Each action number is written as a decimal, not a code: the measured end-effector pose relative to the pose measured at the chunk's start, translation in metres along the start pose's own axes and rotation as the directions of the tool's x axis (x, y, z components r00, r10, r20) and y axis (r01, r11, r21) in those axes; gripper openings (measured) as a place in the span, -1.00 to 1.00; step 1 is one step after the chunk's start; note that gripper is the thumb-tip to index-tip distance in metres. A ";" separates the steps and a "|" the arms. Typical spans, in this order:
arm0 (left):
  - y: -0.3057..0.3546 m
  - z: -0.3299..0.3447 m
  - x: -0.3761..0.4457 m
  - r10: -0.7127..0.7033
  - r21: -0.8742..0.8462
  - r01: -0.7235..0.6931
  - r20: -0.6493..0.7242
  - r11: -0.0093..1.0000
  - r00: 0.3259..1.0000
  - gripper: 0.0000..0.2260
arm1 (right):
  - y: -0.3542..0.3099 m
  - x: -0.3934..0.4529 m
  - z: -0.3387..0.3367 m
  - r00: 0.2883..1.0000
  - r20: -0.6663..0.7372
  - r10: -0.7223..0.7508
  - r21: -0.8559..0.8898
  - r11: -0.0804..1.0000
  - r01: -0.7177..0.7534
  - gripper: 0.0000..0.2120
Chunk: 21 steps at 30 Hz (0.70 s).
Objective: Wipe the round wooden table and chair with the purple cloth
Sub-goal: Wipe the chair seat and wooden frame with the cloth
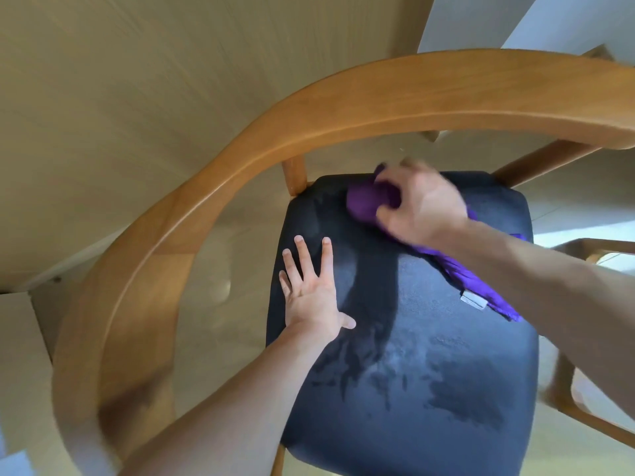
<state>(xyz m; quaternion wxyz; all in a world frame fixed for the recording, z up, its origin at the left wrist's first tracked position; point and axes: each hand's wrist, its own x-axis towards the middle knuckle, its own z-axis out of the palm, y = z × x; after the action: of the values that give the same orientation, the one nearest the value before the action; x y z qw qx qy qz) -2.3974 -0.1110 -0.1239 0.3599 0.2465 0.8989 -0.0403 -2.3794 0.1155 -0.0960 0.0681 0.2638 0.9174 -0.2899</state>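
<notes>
On chair seat (429,338), R hand (421,204) grip bunches purple cloth (364,201); L hand (311,293) flat.

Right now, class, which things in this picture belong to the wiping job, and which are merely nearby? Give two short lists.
Part of the job:
cloth, gripped by the right hand
chair with its dark seat
left hand, flat on the seat

Merely nearby:
floor
second chair, only partly in view at the right edge

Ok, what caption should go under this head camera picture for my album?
Right hand wipes the chair's dark seat with the purple cloth while the left hand rests flat on it.
</notes>
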 end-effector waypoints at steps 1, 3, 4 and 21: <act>0.000 0.001 0.001 -0.002 -0.005 0.002 -0.001 1.000 1.000 0.43 | 0.002 0.013 -0.003 0.983 -0.114 0.144 0.071 0.988 -0.136 -0.57; 0.001 0.002 0.002 -0.002 -0.011 0.002 0.001 1.000 1.000 0.43 | -0.005 0.031 0.005 0.926 -0.110 0.361 0.078 0.932 -0.354 -0.58; 0.000 0.002 0.002 -0.002 -0.014 0.002 -0.001 1.000 1.000 0.43 | -0.015 0.034 0.013 0.922 -0.050 0.383 -0.002 0.923 -0.384 -0.60; 0.002 0.002 0.002 -0.017 0.012 0.016 0.015 1.000 1.000 0.43 | -0.037 0.041 0.028 0.894 -0.081 0.442 -0.134 0.883 -0.449 -0.59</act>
<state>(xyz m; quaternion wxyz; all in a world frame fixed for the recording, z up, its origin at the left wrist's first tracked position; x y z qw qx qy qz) -2.3964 -0.1090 -0.1272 0.3651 0.2409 0.8979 -0.0504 -2.4344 0.0927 -0.1120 0.1301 0.4684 0.8529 -0.1905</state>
